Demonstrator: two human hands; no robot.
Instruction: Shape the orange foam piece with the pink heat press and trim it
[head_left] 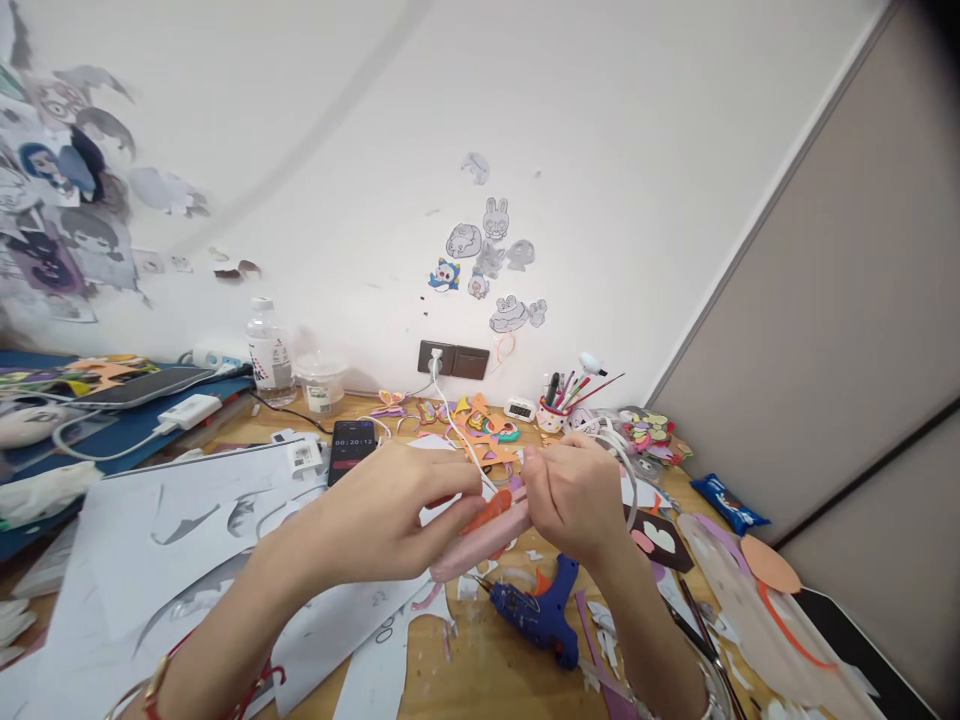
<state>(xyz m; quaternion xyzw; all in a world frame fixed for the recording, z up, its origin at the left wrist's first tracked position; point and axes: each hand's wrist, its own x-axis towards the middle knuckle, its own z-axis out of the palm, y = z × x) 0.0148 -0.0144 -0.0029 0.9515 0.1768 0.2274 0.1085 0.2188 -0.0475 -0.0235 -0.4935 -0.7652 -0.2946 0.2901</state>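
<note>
A long pink strip-like piece [480,543] with an orange part [489,510] along its upper side is held tilted between my hands over the desk. My left hand [382,515] has its thumb and fingers on the left part of it. Around the right end my right hand [576,495] is closed in a fist, hiding that end. A blue glue gun [540,610] lies on the desk just below my right hand. White paper sheets [315,610] spread beneath my left forearm. A phone [351,445] showing a timer stands behind my left hand.
Paper scraps litter the wooden desk [495,680]. Behind are a bottle [270,355], a lidded plastic cup [322,385], a pen cup [553,412] and a small clock [519,409]. A white cable [461,430] runs from the wall socket [454,360]. A blue packet [729,503] lies right.
</note>
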